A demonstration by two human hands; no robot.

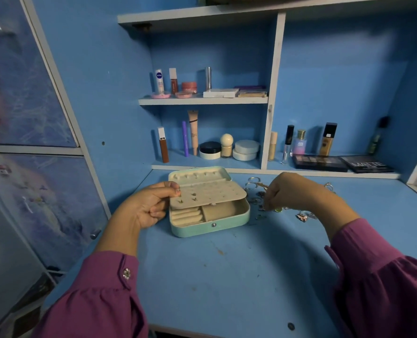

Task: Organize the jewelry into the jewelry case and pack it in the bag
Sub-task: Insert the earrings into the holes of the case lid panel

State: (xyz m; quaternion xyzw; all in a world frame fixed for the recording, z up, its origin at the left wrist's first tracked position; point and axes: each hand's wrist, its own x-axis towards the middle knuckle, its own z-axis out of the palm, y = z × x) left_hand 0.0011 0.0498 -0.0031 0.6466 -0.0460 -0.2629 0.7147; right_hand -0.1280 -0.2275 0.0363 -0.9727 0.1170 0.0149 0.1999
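L hand (151,206) pinches case flap (209,192); R hand (288,191) curled over loose jewelry (258,201).

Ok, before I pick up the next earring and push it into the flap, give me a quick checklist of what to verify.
1. Jewelry case open, lid back: ok.
2. Earring flap held steady: ok, the left hand pinches its left edge.
3. Free holes on the flap: ok, only a few studs sit near its left end.
4. Loose jewelry within reach: ok, it lies on the desk just right of the case, under the right hand.
5. Right hand has a piece pinched: cannot tell, its fingertips are hidden.
6. Bag ready for packing: cannot tell, none in view.
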